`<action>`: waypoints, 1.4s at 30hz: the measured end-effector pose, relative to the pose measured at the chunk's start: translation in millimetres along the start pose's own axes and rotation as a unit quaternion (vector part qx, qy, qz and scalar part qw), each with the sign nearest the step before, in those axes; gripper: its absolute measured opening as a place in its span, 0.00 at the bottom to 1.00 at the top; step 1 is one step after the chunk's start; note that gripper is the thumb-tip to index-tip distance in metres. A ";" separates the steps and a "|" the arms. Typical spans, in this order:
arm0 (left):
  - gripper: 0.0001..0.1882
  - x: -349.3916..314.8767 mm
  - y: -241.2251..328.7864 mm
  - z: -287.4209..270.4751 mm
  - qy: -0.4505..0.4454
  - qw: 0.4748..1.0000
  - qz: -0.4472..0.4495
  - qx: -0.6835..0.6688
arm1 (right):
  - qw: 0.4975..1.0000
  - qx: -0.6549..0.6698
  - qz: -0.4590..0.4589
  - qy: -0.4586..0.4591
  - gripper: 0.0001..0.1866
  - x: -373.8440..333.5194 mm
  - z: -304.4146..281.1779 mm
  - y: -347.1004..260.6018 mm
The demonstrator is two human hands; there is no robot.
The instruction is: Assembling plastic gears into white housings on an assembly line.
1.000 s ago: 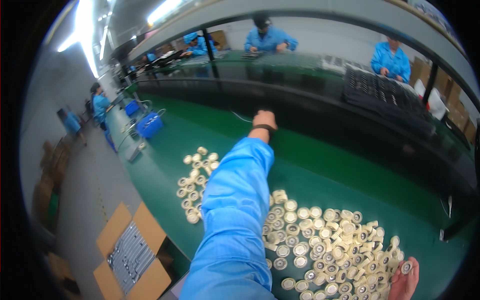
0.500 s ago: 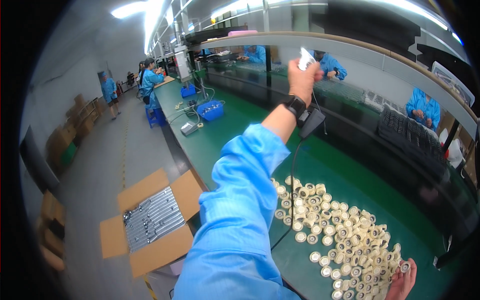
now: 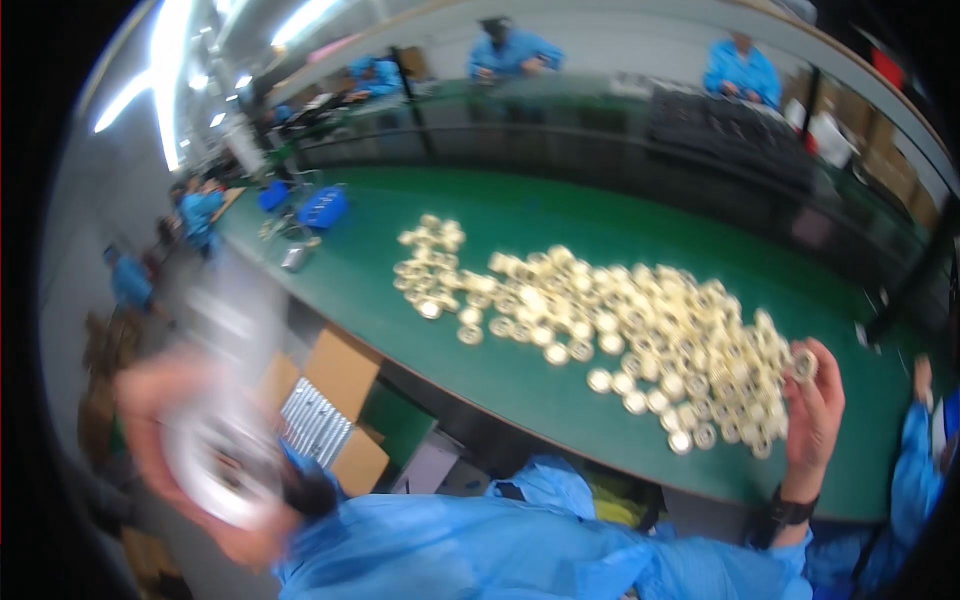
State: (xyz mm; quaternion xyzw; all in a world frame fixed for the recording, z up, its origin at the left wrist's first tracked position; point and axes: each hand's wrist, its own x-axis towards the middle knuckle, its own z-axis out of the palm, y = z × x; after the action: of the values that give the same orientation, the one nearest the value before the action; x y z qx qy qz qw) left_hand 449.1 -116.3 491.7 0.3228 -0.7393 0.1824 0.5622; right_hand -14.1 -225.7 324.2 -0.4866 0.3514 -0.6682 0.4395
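Note:
My left hand (image 3: 190, 460) is at the lower left, off the table's front edge, smeared by motion. Its fingers are closed around a white, shiny round part (image 3: 235, 465) with a wide rim and a darker middle; the blur hides its exact kind. My right hand (image 3: 815, 410) is raised at the right end of the pile, pinching one cream round cap (image 3: 804, 366) with a dark ring in its centre. Beside it many similar cream caps (image 3: 650, 330) lie heaped and spread along the green table (image 3: 480, 385).
Below the table's front edge an open cardboard box (image 3: 340, 365) holds rows of silver tubular pieces. Blue bins (image 3: 324, 207) stand at the table's far left. Another person's hand (image 3: 922, 380) reaches in at the right edge. Workers in blue sit beyond the dark rail.
My left hand has swung from high over the table down to the lower left, still holding the white part. The view has turned right. My right hand still holds its cap.

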 end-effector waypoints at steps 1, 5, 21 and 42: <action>0.35 -5.7 -2.4 17.7 -0.224 0.964 -0.072 -0.124 | 1.000 -0.004 -0.008 -0.002 0.25 -8.9 7.7 -2.5; 0.32 -62.8 10.9 117.8 -0.430 0.709 -0.368 -0.421 | 0.992 0.023 0.041 -0.118 0.26 -43.9 36.5 -16.5; 0.33 -135.2 60.6 272.7 -0.300 0.671 -0.404 -0.545 | 0.977 -0.082 0.098 -0.168 0.19 -59.9 39.4 11.6; 0.35 -136.5 52.1 263.3 -0.406 0.737 -0.267 -0.470 | 0.920 -0.241 0.043 -0.307 0.18 -46.7 42.6 7.1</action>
State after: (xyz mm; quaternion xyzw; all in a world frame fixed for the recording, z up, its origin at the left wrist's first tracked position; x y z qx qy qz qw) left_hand 247.5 -207.9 287.7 0.2446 -0.7726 -0.4941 0.3148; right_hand 35.0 -186.7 313.7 -0.7438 0.3699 -0.3614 0.4235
